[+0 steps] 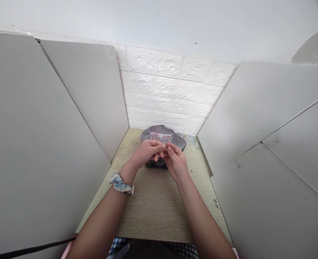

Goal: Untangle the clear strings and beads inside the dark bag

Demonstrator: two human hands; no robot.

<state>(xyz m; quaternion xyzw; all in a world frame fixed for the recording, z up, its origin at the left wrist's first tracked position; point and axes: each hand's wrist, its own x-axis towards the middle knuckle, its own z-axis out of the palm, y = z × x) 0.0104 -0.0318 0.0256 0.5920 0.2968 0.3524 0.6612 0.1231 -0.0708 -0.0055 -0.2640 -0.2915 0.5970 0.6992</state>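
Far right corner of the surface [153, 208]: beaded strands [192, 140], probably done. Loose beads [161, 137] left in the gray tray [159, 128]. Left hand [150, 151], right hand [177, 161] both pinched shut, can't tell on what.

A person's left hand [148, 150] and right hand [177, 162] meet fingertip to fingertip, each thumb and finger pinched together, over a grey bag [179, 141] bearing pink and clear beads [161, 137]. Bead strands [191, 139] lie beside it on a table [153, 208] backed by a white brick-patterned wall [169, 86]. A blue scrunchie [121, 184] circles the left wrist.
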